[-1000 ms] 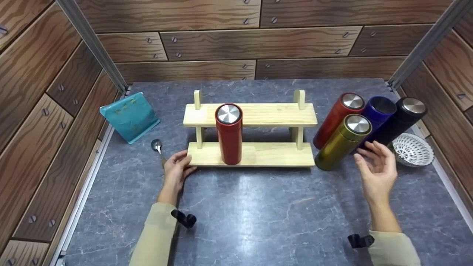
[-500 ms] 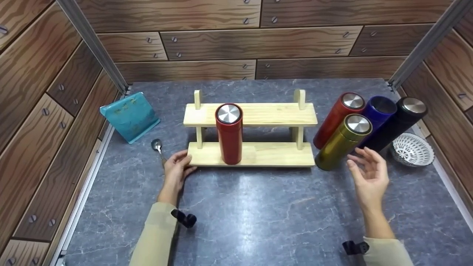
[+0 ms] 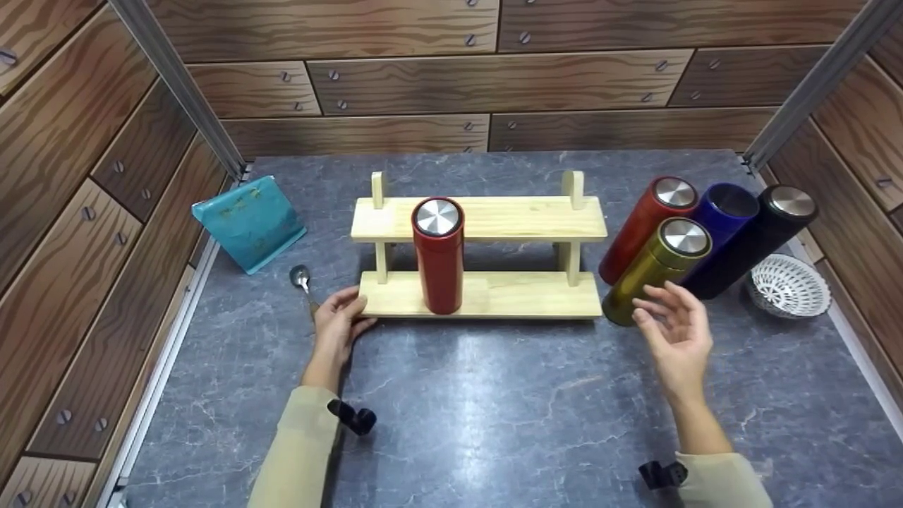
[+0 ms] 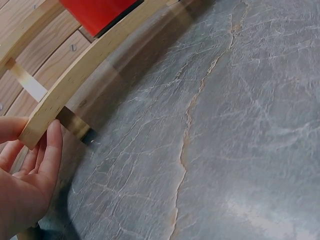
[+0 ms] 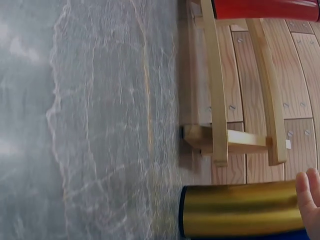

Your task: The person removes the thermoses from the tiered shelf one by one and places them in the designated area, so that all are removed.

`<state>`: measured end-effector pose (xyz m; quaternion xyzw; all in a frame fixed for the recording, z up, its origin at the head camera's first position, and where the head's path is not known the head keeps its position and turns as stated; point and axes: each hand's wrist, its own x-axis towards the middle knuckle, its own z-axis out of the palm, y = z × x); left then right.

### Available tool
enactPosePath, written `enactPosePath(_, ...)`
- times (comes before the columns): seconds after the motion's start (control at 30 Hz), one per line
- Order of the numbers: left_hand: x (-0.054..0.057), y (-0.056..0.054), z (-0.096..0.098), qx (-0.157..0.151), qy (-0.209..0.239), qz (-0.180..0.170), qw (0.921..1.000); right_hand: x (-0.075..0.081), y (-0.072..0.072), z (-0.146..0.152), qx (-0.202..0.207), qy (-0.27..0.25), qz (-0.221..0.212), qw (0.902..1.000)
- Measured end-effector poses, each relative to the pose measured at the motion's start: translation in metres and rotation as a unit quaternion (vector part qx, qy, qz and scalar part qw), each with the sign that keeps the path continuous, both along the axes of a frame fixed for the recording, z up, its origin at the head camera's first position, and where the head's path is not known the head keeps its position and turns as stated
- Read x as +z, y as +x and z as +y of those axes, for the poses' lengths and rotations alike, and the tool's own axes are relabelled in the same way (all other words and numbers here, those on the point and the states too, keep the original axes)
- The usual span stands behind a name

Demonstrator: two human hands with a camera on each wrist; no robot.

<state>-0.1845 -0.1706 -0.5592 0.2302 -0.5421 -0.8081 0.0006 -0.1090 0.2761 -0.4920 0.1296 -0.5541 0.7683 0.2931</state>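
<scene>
My left hand (image 3: 337, 326) grips the lower left end of a two-tier wooden shelf (image 3: 529, 295), thumb on top and fingers underneath, as the left wrist view shows. A red thermos (image 3: 441, 271) with a silver lid stands upright on the lower board, left of its middle. My right hand (image 3: 679, 342), fingers relaxed and spread, is in front of a gold thermos (image 3: 652, 271). In the right wrist view its fingertips overlap the gold thermos (image 5: 240, 207); whether they touch cannot be told. Behind stand a second red thermos (image 3: 645, 229), a blue one (image 3: 726, 212) and a black one (image 3: 755, 240).
A white woven basket (image 3: 789, 286) sits at the right edge, beside the black thermos. On the left lie a teal pouch (image 3: 250, 222), standing on the table, and a metal spoon (image 3: 300, 276) near my left hand. Wood-patterned panels (image 3: 487, 81) enclose the grey table (image 3: 522, 416).
My right hand has moved left, from near the black thermos and basket to the gold thermos. The left hand, the shelf and the thermoses have stayed where they were.
</scene>
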Motion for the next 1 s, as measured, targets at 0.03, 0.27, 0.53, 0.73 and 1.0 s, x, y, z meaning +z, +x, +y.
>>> enactPosePath(0.03, 0.000, 0.000, 0.000, 0.000, 0.000, -0.001, 1.0000, 0.000, -0.001, -0.002, 0.004, 0.001, 0.000, 1.0000)
enactPosePath(0.27, 0.001, 0.000, 0.001, 0.001, -0.005, -0.001, 1.0000, 0.004, -0.007, -0.019, 0.029, 0.025, 0.006, 0.9992)
enactPosePath(0.53, 0.001, 0.000, 0.001, -0.001, -0.003, 0.000, 1.0000, 0.011, -0.014, -0.039, 0.047, 0.068, -0.002, 0.9966)
enactPosePath(0.73, 0.002, 0.001, 0.001, -0.003, -0.009, -0.007, 0.9999, 0.016, -0.019, -0.052, 0.055, 0.083, -0.002, 0.9950)
enactPosePath(1.0, 0.002, 0.001, 0.001, 0.000, -0.004, 0.002, 1.0000, 0.015, -0.026, -0.070, 0.073, 0.106, -0.004, 0.9917)
